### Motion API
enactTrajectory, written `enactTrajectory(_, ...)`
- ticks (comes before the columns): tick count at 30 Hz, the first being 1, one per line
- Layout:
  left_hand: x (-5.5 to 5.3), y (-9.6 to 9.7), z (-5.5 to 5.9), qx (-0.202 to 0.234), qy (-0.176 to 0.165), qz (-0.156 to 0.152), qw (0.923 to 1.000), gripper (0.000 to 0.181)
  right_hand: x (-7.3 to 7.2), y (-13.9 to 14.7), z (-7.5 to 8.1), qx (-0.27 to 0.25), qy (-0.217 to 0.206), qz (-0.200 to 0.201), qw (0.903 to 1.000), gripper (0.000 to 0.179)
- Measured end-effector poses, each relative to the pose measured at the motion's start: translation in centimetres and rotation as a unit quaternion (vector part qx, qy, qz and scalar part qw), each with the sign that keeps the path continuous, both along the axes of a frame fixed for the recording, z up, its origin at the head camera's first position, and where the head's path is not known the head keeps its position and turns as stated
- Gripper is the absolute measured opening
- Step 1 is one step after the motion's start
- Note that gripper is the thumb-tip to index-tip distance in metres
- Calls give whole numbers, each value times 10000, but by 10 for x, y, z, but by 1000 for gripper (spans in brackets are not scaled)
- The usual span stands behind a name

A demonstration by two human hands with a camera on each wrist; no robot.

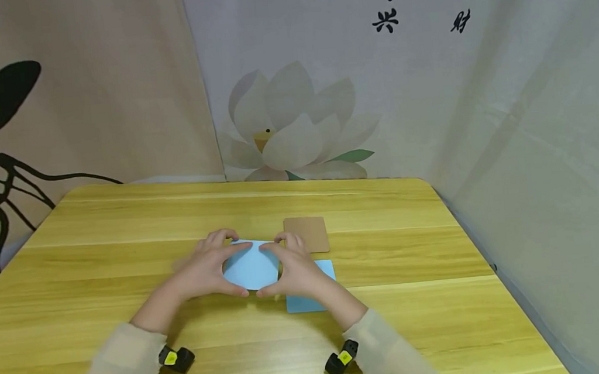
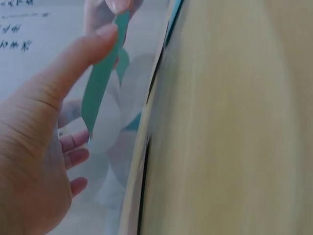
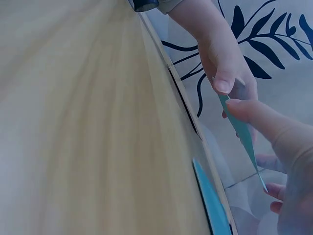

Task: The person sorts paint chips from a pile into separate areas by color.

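A light blue sheet, thin like paper or card, is held up between both hands above the table. My left hand grips its left side between thumb and fingers. On the opposite side, my right hand holds it the same way. Both wrist views show the sheet nearly edge-on, slightly bowed, with the thumbs on its near face. Partly hidden under the right wrist lies a blue square. Beyond it, a brown square rests flat near the right fingers.
The wooden table reaches back to a hanging cloth printed with a flower. A pale curtain runs along the right side. Black wrist cameras sit on both sleeves.
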State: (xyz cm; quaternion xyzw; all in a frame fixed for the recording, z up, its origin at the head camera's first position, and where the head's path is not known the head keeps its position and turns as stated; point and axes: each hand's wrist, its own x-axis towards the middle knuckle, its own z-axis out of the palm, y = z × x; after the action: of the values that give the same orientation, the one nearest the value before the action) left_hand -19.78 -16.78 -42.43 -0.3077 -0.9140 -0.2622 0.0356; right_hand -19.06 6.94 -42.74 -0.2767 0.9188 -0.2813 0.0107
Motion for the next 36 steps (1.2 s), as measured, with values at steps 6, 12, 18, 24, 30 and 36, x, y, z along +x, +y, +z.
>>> enactTrajectory(6,8,21,-2,120,-16,46,9999,99,5,19,0,16,35,9,10000,86)
enactTrajectory(12,14,42,-7,168,44,102,9998,95,9,41,-2,-90,37,122,9999,87)
enactTrajectory(18,21,64,-10,94,85,131,9998,95,13,65,-3,-103,61,224,9997,87)
enactTrajectory(24,28,85,-14,22,63,195,9998,97,17,85,-5,-132,17,312,9994,86)
enactTrajectory(30,32,102,-20,28,80,196,9998,97,20,103,-9,-227,-250,306,9990,88)
enactTrajectory(36,32,114,-25,82,28,145,9999,99,21,117,-13,-203,-293,377,9987,89)
